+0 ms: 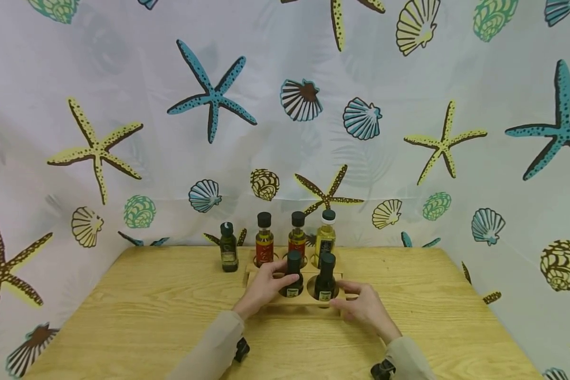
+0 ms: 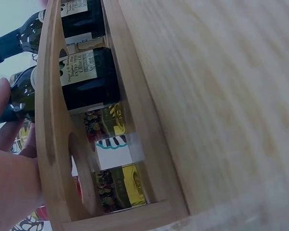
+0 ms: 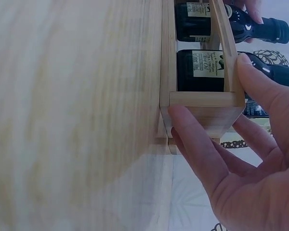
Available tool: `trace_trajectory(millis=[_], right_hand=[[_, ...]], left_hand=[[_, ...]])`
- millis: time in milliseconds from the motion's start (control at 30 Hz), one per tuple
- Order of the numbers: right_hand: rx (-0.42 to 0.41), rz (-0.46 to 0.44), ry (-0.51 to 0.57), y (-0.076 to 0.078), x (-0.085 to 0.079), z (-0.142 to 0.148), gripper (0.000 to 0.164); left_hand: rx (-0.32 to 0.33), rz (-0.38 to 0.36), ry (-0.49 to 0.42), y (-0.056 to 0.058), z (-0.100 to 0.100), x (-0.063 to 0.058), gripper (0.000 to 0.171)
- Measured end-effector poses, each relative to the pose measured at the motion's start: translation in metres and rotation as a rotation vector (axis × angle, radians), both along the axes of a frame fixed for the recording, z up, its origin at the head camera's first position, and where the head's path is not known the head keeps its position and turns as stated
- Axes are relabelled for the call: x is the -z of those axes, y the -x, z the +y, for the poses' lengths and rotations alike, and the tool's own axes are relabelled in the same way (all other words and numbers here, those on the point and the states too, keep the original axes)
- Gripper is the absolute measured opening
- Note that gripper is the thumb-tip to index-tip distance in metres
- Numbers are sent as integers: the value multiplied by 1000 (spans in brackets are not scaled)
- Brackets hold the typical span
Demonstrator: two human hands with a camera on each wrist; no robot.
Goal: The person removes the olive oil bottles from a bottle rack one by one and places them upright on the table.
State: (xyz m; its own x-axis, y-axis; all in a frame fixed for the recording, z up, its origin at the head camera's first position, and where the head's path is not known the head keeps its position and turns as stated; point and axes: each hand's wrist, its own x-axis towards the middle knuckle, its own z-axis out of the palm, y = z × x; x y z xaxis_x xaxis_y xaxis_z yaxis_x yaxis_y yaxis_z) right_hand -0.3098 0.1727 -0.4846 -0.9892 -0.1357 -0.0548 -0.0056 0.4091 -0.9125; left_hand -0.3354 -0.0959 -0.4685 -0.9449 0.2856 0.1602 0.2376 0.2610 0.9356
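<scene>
A two-tier wooden bottle rack (image 1: pixel 309 315) stands on the table with two dark olive oil bottles in its front row. My left hand (image 1: pixel 266 286) grips the left one of these, an olive oil bottle (image 2: pixel 89 77), by its neck and shoulder, thumb on the near side. That bottle stands upright in the middle hole; the left wrist view shows a hole without a bottle beside it. My right hand (image 1: pixel 364 306) holds the rack's right end, thumb at the top board and fingers along the end panel (image 3: pixel 207 118). The other olive oil bottle (image 1: pixel 326 277) sits beside the right thumb.
In the back row stand two red-labelled bottles (image 1: pixel 264 248) and a yellow oil bottle (image 1: pixel 325 244) with a dark cap. A smaller dark green bottle (image 1: pixel 228 250) stands on the wooden table (image 1: pixel 161 311), left of the rack. A shell-patterned curtain (image 1: pixel 285 148) hangs behind.
</scene>
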Motion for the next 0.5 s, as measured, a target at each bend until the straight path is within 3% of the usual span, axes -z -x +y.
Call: trace_trajectory(millis=[267,500], right_hand=[[3,-11,1,-1,-1,-1,59],[-1,-12,12,1,-1,1,60]], left_hand=[[-20,10,-16,-3,1,3,44],[-52,69,-8,0,1,2,38]])
